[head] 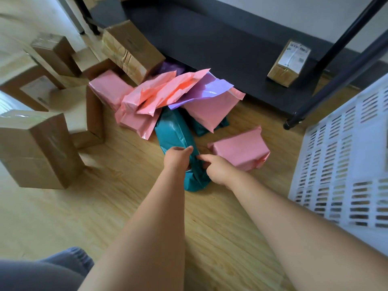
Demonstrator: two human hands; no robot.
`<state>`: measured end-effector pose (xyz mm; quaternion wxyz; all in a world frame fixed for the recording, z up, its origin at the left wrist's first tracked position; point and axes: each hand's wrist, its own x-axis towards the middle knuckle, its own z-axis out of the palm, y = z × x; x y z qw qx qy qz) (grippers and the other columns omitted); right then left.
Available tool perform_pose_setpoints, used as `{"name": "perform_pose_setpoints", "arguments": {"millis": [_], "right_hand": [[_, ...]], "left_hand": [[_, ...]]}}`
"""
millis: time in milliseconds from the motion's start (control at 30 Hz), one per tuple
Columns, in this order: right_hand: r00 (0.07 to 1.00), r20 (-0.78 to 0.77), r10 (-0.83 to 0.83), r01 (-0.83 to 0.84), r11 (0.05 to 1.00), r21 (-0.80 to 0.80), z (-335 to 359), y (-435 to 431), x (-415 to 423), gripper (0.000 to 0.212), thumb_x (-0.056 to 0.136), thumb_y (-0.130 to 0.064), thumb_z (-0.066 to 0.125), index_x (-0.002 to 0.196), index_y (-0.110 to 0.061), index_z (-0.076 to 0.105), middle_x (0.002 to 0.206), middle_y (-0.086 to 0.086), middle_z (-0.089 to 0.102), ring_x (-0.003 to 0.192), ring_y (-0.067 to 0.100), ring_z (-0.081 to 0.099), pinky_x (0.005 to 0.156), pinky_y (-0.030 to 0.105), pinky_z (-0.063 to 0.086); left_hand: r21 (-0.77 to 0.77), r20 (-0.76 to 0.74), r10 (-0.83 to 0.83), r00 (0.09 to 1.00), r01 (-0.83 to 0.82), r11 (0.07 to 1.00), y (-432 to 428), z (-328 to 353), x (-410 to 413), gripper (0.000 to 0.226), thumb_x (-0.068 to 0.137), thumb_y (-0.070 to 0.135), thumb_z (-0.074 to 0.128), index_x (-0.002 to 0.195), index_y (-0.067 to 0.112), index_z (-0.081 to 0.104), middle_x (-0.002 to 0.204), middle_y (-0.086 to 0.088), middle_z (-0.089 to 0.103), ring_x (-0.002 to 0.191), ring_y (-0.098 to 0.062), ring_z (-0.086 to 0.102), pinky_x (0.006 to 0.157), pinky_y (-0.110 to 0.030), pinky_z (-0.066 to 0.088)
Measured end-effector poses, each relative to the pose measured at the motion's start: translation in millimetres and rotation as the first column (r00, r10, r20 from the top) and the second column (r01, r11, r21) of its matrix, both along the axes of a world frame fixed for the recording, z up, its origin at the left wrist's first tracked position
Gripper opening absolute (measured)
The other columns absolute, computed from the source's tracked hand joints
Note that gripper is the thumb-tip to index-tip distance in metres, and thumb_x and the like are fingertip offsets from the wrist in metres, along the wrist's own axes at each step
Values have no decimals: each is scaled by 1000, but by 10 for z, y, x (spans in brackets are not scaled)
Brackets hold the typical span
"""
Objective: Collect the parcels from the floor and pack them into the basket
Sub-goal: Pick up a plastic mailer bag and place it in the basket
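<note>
A long teal plastic mailer parcel (177, 131) lies on the pale wooden plank floor (126, 206), its far end tucked under a heap of pink and purple plastic mailer bags (178, 91). The left hand (178, 157) grips the parcel's near left side, fingers curled over the edge and thumb lying across the top. The right hand (216, 169) sits against the parcel's right edge with one finger stretched out over the teal plastic towards the left hand. Its other fingers are hidden, so I cannot tell whether it has hold of the parcel. Just right of the hands a squarish pink plastic-wrapped parcel (241, 150) rests on the floor, and beyond it at the right edge stands the white slotted plastic basket (346, 154). Several brown taped cardboard boxes (37, 148) are stacked loosely at left. A small labelled cardboard box (289, 61) sits on the dark low shelf (220, 45) behind the heap
</note>
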<state>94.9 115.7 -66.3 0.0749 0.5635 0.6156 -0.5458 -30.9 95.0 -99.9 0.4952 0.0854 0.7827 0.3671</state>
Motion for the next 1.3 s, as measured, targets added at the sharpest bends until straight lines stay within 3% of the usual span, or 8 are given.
{"name": "perform_pose_setpoints", "arguments": {"millis": [267, 400, 467, 533, 667, 833, 1167, 1300], "right_hand": [[1000, 8, -20, 20, 1000, -3, 90, -79, 157, 68, 90, 10, 31, 141, -31, 48, 147, 6, 44, 73, 13, 54, 53, 19, 39], [995, -32, -93, 96, 986, 135, 512, -342, 429, 50, 94, -2, 48, 140, -24, 50, 144, 7, 48, 100, 20, 58, 79, 29, 52], [994, 0, -108, 107, 983, 150, 550, -302, 450, 47, 94, -8, 52, 140, -19, 49, 143, 6, 49, 112, 23, 57, 90, 32, 48], [991, 45, -123, 116, 984, 133, 572, -309, 474, 45, 96, -10, 53, 140, -14, 48, 139, 8, 52, 115, 25, 56, 91, 31, 44], [977, 48, -208, 199, 968, 151, 785, -479, 635, 48, 98, -17, 51, 144, -6, 40, 138, 12, 51, 120, 27, 52, 92, 31, 41], [952, -5, -306, 301, 934, 191, 995, -639, 929, 45, 98, -35, 47, 132, -6, 53, 129, 12, 57, 113, 28, 54, 95, 38, 44], [842, -188, -506, 520, 853, 34, 1451, -889, 1134, 65, 94, -62, 31, 148, -27, 37, 143, 3, 49, 127, 29, 48, 106, 44, 38], [724, -338, -601, 616, 784, -75, 1724, -866, 1266, 50, 92, -58, 47, 125, -22, 60, 117, 2, 64, 101, 21, 60, 98, 41, 47]], "left_hand": [[-150, -84, -37, 996, 24, 988, -71, 75, -58, 11, 88, 13, 66, 95, 6, 59, 82, -10, 60, 92, -36, 67, 86, -44, 57], [-110, -123, -18, 992, 4, 994, -427, 673, 39, 16, 90, 7, 58, 76, 3, 51, 78, -13, 56, 94, -38, 66, 86, -46, 57], [-110, -81, -29, 996, 20, 994, -381, 655, 57, 8, 92, 6, 55, 91, -1, 58, 87, -13, 60, 94, -33, 65, 85, -45, 58], [-122, -3, -35, 999, 35, 992, -391, 579, 100, 24, 92, 3, 51, 114, -2, 58, 100, -15, 61, 91, -32, 64, 81, -44, 59], [-128, 129, -18, 992, 34, 991, -574, 717, 241, 11, 91, -2, 50, 100, 1, 56, 111, -23, 64, 94, -37, 65, 74, -46, 58], [-52, 261, -93, 961, 110, 993, -956, 1174, 504, 21, 97, -3, 42, 83, 4, 57, 77, -12, 61, 67, -20, 58, 62, -32, 52], [226, 408, -263, 874, 183, 957, -1152, 1691, 630, 17, 99, 2, 46, 105, 2, 61, 94, -13, 69, 82, -22, 66, 74, -34, 55], [280, 296, -365, 883, 285, 916, -1082, 1871, 691, 19, 97, 6, 54, 114, 3, 63, 108, -13, 71, 96, -22, 69, 80, -35, 57]]}}
